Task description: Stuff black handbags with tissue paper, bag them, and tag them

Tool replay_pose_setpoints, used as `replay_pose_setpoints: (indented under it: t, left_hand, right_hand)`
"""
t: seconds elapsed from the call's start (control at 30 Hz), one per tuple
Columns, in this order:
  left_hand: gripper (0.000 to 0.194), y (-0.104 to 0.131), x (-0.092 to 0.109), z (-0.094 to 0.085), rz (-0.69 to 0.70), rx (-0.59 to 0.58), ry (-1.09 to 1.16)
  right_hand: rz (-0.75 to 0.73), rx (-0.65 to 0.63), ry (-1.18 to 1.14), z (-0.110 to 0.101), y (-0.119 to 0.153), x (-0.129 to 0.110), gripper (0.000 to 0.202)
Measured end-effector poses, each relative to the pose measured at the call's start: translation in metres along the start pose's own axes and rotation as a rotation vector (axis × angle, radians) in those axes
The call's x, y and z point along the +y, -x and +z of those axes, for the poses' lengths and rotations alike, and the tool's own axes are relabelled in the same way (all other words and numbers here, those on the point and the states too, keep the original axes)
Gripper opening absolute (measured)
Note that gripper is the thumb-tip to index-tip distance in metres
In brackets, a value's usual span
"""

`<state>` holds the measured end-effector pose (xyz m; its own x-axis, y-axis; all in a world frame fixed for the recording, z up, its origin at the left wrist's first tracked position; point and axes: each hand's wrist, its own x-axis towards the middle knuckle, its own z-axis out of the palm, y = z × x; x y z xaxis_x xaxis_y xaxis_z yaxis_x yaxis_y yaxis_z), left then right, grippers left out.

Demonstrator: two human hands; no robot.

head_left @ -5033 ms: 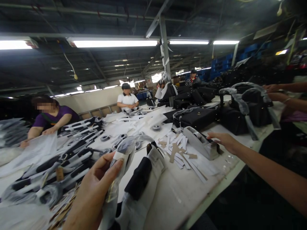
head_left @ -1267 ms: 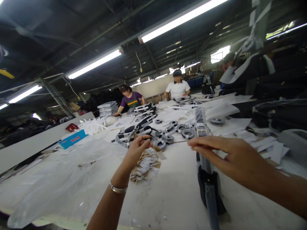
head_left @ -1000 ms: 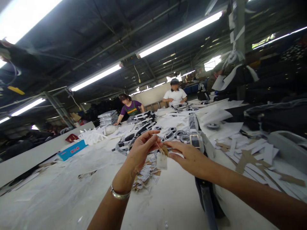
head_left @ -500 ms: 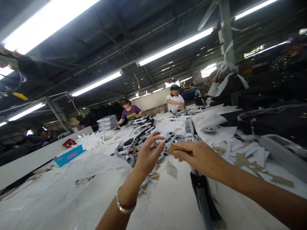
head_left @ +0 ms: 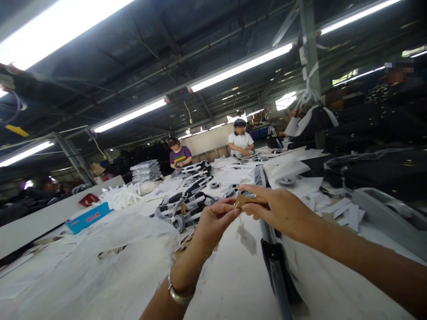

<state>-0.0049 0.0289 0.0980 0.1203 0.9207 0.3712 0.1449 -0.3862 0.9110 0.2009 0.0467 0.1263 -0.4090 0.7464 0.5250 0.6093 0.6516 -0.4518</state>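
Note:
Between my hands is a brown cardboard tag (head_left: 245, 201), pinched in my right hand (head_left: 278, 209). My left hand (head_left: 216, 222), with a silver bangle at its wrist, has its thumb and fingers closed on the tag's left end. A white tag (head_left: 247, 240) dangles on a thin string below them. Beneath my right hand a black strap (head_left: 275, 262), partly wrapped in clear plastic, runs along the white table (head_left: 233, 284) toward me. Its part under the hand is hidden.
A heap of wrapped black straps (head_left: 187, 200) lies ahead. Left of it stand a blue box (head_left: 89, 218) and stacked plastic packets (head_left: 145, 171). Paper and card scraps (head_left: 343, 213) and a grey bin (head_left: 383, 209) are at right. Two people work across the table.
My left hand has moved right and closed from spread fingers onto the brown tag. The hanging white tag has swung slightly right.

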Motion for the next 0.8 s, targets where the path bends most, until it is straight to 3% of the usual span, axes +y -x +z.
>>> replay_pose_setpoints:
  t: [0.2,0.37,0.53,0.8]
  left_hand:
    - [0.027,0.009,0.007,-0.009,-0.142,-0.024,0.177]
    - [0.027,0.011,0.016,-0.009,-0.129,-0.040,0.358]
    - [0.027,0.006,0.028,-0.005,-0.096,-0.006,0.470]
    - [0.032,0.001,0.023,0.000,-0.122,-0.007,0.297]
  right_hand:
    - [0.061,-0.072,-0.352,0.005,0.004,0.012,0.042]
    - [0.162,-0.224,-0.678,0.016,0.009,0.020,0.051]
    - [0.183,-0.274,-0.855,0.025,0.012,0.024,0.058]
    - [0.191,-0.228,-0.950,0.016,0.016,0.015,0.059]
